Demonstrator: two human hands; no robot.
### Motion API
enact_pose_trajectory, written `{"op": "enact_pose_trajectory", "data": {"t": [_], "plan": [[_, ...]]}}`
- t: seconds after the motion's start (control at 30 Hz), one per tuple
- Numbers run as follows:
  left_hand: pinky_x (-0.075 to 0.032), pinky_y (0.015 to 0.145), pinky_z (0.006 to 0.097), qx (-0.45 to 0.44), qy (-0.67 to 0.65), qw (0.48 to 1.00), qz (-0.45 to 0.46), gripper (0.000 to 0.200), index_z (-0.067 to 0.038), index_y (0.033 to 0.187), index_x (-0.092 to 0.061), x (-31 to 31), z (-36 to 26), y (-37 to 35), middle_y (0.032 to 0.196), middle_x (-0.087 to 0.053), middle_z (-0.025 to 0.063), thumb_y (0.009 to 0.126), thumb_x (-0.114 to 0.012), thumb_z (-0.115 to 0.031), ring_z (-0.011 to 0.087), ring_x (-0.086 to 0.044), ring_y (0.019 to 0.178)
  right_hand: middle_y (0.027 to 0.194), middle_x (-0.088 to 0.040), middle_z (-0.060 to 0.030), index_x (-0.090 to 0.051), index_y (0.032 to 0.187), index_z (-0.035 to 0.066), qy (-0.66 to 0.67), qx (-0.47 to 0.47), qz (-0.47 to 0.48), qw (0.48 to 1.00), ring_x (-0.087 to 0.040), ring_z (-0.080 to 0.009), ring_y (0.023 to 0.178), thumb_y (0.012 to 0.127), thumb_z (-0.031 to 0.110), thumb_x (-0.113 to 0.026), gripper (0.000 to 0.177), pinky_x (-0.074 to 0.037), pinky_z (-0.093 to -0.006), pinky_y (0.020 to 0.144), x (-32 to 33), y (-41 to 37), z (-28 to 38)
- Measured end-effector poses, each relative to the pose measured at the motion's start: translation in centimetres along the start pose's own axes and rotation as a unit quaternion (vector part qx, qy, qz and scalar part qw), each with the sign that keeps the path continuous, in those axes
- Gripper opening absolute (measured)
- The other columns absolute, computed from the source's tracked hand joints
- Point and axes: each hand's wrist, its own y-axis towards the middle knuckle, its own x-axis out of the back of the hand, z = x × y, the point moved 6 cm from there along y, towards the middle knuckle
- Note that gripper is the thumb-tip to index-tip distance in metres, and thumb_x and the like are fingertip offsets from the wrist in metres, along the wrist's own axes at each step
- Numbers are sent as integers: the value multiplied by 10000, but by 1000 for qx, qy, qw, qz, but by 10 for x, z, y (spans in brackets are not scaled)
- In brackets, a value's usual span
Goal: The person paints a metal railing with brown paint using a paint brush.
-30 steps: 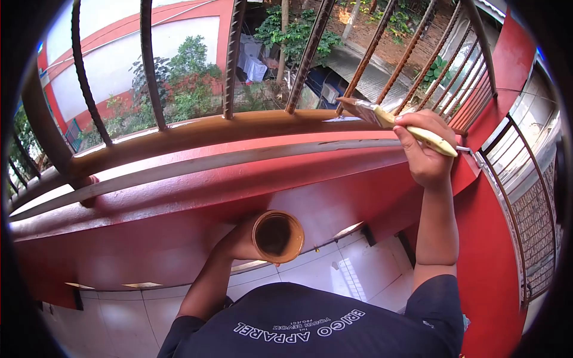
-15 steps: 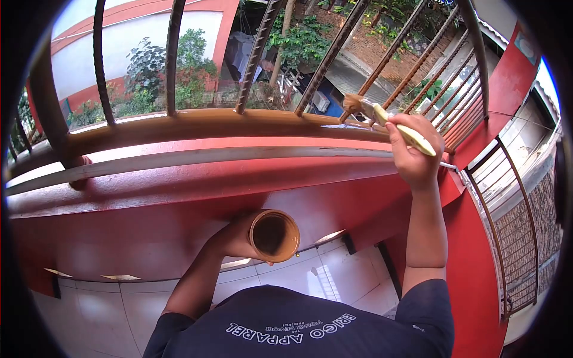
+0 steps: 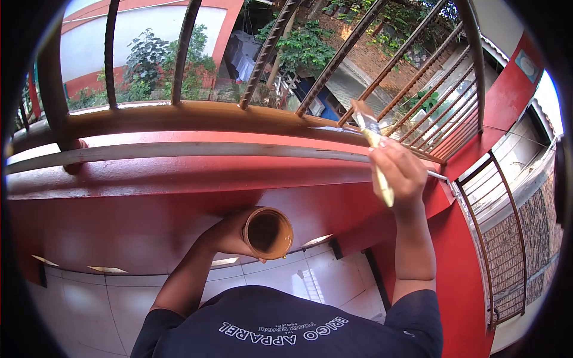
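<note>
A paintbrush (image 3: 368, 126) is gripped in the closed right hand (image 3: 399, 172), at the far right of the scene. The brush has a pale cream handle, which comes out below the fist, a metal band, and short bristles covered with brown paint. The bristles are pointed up and away, and they are touching, or just beside, the bottom of a rusty twisted bar (image 3: 349, 49) where it meets the brown rail (image 3: 179, 116). The rail looks wet and glossy. Nearer, in the middle, a small round cup (image 3: 267, 232) with brown paint inside is held by the left hand (image 3: 230, 234), which is wrapped around its side, below the red ledge (image 3: 179, 173).
</note>
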Motion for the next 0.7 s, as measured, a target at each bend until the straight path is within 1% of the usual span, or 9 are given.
{"op": "enact_pose_trajectory", "data": {"t": [0.03, 0.13, 0.37, 0.4, 0.43, 0.5, 0.53, 0.63, 0.7], "plan": [[-483, 961, 379, 8, -2, 1000, 8, 903, -64, 1268, -550, -1, 2, -1, 1194, -640, 95, 478, -978, -158, 235, -608, 1113, 884, -674, -89, -696, 894, 59, -30, 44, 52, 997, -685, -245, 910, 704, 100, -680, 195, -588, -362, 775, -12, -7, 10], [-480, 966, 379, 12, -36, 999, 2, 906, -60, 1273, -545, -2, 8, -2, 1208, -632, 98, 483, -978, -158, 232, -601, 1123, 900, -678, -84, -703, 902, 68, -27, 81, 127, 988, -685, -239, 918, 701, 105, -685, 205, -586, -359, 774, -26, -25, 22], [-486, 957, 376, -7, -14, 1000, -7, 916, -59, 1274, -544, -3, 10, -1, 1196, -639, 98, 479, -983, -179, 225, -610, 1112, 881, -685, -91, -707, 904, 70, 44, -29, 17, 998, -702, -266, 832, 671, 5, -726, 243, -580, -355, 711, 2, -17, 2], [-486, 955, 376, -3, -16, 1000, -9, 916, -59, 1274, -544, -3, 12, -2, 1193, -641, 99, 480, -984, -182, 226, -611, 1112, 866, -684, -89, -706, 900, 67, 66, -41, 54, 995, -702, -259, 809, 684, 6, -748, 228, -572, -349, 698, -5, -17, 2], [-487, 954, 375, 2, -17, 1000, -11, 916, -59, 1274, -544, -3, 12, -3, 1189, -642, 101, 481, -984, -186, 226, -611, 1112, 860, -683, -92, -703, 895, 61, 82, -63, 53, 993, -700, -258, 794, 688, -1, -750, 222, -569, -348, 688, -4, -19, 0], [-489, 950, 374, -8, -13, 1000, -12, 915, -58, 1275, -543, -1, 5, -2, 1183, -645, 102, 484, -984, -192, 227, -614, 1109, 848, -680, -98, -697, 887, 49, 114, -98, 47, 988, -696, -256, 764, 696, -16, -754, 210, -563, -347, 669, -3, -20, -4], [-490, 948, 374, -15, -11, 1000, -14, 915, -58, 1275, -542, -1, 2, -1, 1179, -647, 103, 485, -984, -195, 227, -615, 1107, 821, -676, -108, -687, 883, 21, 153, -112, -5, 982, -692, -254, 732, 720, -45, -749, 186, -553, -341, 633, 4, -14, -6], [-492, 943, 374, 5, -3, 1000, -16, 905, -56, 1268, -545, -1, 5, -2, 1166, -651, 99, 489, -984, -200, 226, -617, 1103, 796, -672, -114, -681, 881, 0, 210, -135, -9, 968, -680, -250, 702, 736, -65, -737, 168, -532, -330, 601, -1, -6, -14], [-492, 941, 372, 5, -17, 1000, -15, 899, -57, 1262, -548, -2, 7, -2, 1161, -651, 97, 490, -985, -206, 225, -618, 1096, 781, -677, -113, -695, 877, 10, 196, -163, 3, 967, -652, -228, 659, 775, -41, -725, 118, -510, -315, 598, -2, 5, -38]]}}
